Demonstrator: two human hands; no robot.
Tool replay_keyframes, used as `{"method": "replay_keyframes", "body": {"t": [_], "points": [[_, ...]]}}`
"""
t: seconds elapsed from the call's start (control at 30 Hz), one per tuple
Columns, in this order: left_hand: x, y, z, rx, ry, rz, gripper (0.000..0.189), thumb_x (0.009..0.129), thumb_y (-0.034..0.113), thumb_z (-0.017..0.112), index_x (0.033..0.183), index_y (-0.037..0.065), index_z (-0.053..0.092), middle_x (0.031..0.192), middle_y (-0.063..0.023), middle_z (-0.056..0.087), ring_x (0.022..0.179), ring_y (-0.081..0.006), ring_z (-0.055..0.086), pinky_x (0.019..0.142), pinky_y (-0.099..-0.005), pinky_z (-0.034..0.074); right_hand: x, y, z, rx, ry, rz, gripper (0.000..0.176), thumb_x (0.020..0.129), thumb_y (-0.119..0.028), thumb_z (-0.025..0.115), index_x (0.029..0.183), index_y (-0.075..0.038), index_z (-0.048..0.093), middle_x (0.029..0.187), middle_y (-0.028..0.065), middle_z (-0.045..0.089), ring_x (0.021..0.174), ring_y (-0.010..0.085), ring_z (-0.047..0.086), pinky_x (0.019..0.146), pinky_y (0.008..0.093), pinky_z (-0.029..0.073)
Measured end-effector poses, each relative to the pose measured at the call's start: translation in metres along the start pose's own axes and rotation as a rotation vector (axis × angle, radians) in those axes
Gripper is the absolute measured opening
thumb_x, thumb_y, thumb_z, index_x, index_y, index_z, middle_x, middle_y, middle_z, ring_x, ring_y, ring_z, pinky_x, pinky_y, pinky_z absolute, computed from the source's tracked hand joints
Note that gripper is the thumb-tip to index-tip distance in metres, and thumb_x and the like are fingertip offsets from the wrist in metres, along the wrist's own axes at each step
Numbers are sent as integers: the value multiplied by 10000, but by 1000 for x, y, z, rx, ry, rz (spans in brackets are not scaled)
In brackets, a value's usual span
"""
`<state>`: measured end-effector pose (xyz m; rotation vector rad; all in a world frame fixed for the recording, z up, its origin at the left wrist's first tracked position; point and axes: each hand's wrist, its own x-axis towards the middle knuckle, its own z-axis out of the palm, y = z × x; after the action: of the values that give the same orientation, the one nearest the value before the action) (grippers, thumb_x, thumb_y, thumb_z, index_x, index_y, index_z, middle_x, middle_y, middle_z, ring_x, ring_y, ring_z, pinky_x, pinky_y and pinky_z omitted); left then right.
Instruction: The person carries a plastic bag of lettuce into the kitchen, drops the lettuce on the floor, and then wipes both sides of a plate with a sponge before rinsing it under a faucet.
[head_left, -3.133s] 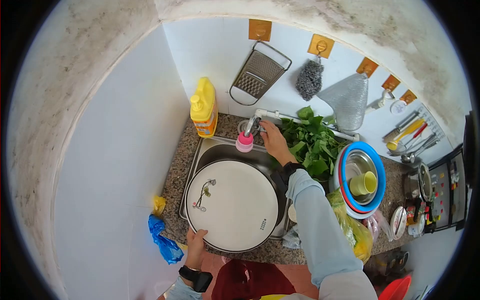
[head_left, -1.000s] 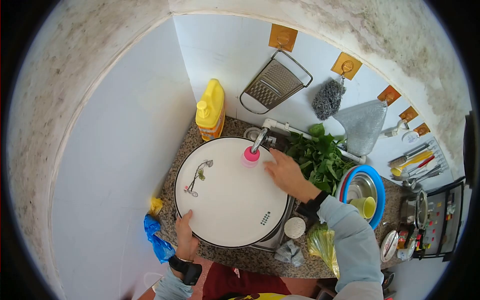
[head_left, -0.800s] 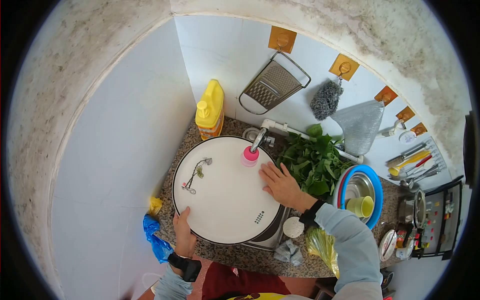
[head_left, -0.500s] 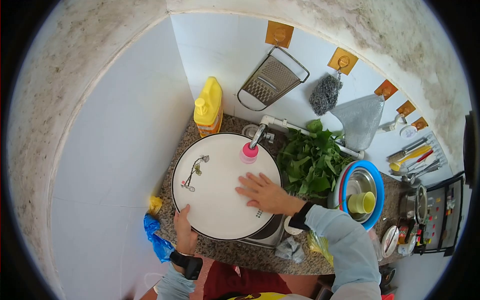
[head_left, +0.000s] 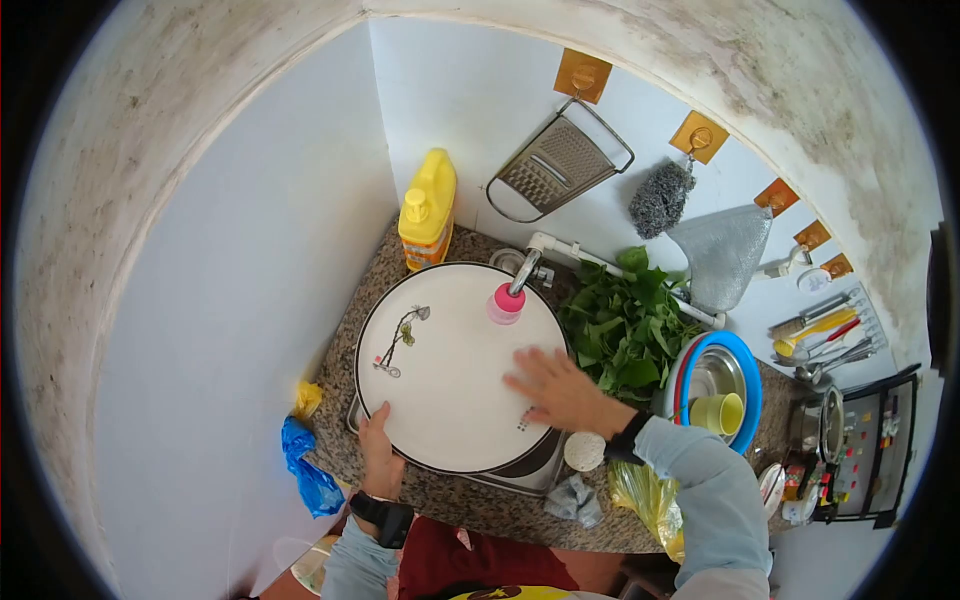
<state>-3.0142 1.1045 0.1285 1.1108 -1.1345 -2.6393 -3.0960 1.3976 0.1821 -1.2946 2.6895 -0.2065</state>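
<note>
A large white plate [head_left: 450,390] with a dark rim and a small lotus drawing lies over the sink [head_left: 537,468], under the pink-tipped tap [head_left: 508,297]. My left hand [head_left: 380,450] grips the plate's lower left rim, thumb on top and fingers hidden beneath. On the right side of the plate, my right hand [head_left: 565,392] is spread flat, its fingers blurred by motion and nothing in it. A round white scrubbing pad [head_left: 584,451] and a grey rag [head_left: 574,501] rest on the counter below my right wrist.
Leafy greens [head_left: 630,320] are heaped right of the tap. Beyond them stand nested basins [head_left: 752,372] holding a yellow cup [head_left: 717,412]. A yellow detergent jug [head_left: 427,215] stands back left. A grater [head_left: 562,160] and steel scourer [head_left: 661,198] hang on the wall.
My right hand has slid across the plate toward its right edge. My left hand keeps its grip on the rim. The whole view has shifted slightly.
</note>
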Motion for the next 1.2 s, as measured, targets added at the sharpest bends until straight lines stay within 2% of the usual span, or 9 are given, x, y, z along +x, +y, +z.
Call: {"method": "replay_keyframes", "body": {"t": [0.17, 0.43, 0.57, 0.63, 0.77, 0.93, 1.03, 1.1, 1.2], "points": [[12, -17, -3, -48, -52, -46, 356, 882, 133, 581, 1197, -4, 486, 1131, -136, 585, 1009, -260, 595, 828, -377, 516, 16, -50, 15, 23, -52, -278, 692, 772, -394, 662, 1387, -253, 378, 1485, 109, 256, 1352, 310, 272, 1020, 523, 323], [17, -39, -2, -53, -100, -117, 368, 894, 146, 579, 1220, 11, 473, 1149, -128, 582, 1011, -251, 596, 840, -372, 511, 86, -36, 28, -80, -76, -380, 663, 810, -417, 621, 1394, -235, 364, 1479, 105, 265, 1353, 300, 269, 1003, 544, 330], [6, -46, 4, -37, -90, -121, 341, 903, 155, 537, 1196, -16, 501, 1126, -135, 597, 988, -259, 608, 849, -389, 509, 109, -25, 30, -69, -94, -238, 624, 860, -433, 550, 1396, -190, 344, 1466, 121, 279, 1354, 307, 264, 1017, 562, 299], [1, -48, 4, -18, -90, -166, 355, 893, 157, 555, 1200, -11, 498, 1125, -132, 596, 992, -260, 603, 853, -392, 500, 117, -26, 34, -115, 52, -31, 611, 859, -430, 551, 1371, -146, 379, 1453, 144, 290, 1336, 309, 294, 994, 587, 318], [-8, -47, 5, -85, -137, -201, 334, 874, 127, 576, 1179, 7, 512, 1099, -114, 601, 969, -240, 604, 836, -369, 502, 130, -40, 32, -45, 4, -293, 685, 837, -385, 592, 1407, -132, 308, 1405, 155, 347, 1333, 301, 300, 967, 547, 361], [-18, -40, 3, -39, -105, -206, 329, 852, 111, 590, 1156, -1, 530, 1058, -104, 614, 947, -232, 608, 817, -359, 501, 152, -41, 34, -170, 254, -417, 594, 819, -339, 614, 1338, -134, 409, 1291, 123, 454, 1280, 293, 383, 960, 523, 379], [-12, -49, -12, 0, -82, -170, 299, 854, 116, 593, 1126, -2, 551, 1032, -103, 622, 926, -225, 611, 804, -350, 502, 173, -24, 36, -194, 148, -201, 432, 824, -298, 603, 1207, -122, 512, 1178, 104, 524, 1201, 280, 456, 923, 535, 392], [-21, -38, -6, 7, -51, -184, 291, 856, 117, 593, 1119, -2, 557, 1028, -103, 624, 917, -223, 612, 802, -347, 502, 166, -4, 33, -135, 105, 101, 281, 836, -240, 577, 1086, -113, 559, 1069, 79, 571, 1116, 266, 507, 897, 483, 419], [-21, -40, -10, 12, -29, -191, 289, 858, 121, 594, 1116, -3, 560, 1032, -106, 625, 910, -224, 613, 801, -345, 502, 137, 44, 62, 44, 366, 333, 199, 836, -178, 534, 1015, -96, 567, 967, 86, 612, 962, 284, 578, 837, 410, 464]]}}
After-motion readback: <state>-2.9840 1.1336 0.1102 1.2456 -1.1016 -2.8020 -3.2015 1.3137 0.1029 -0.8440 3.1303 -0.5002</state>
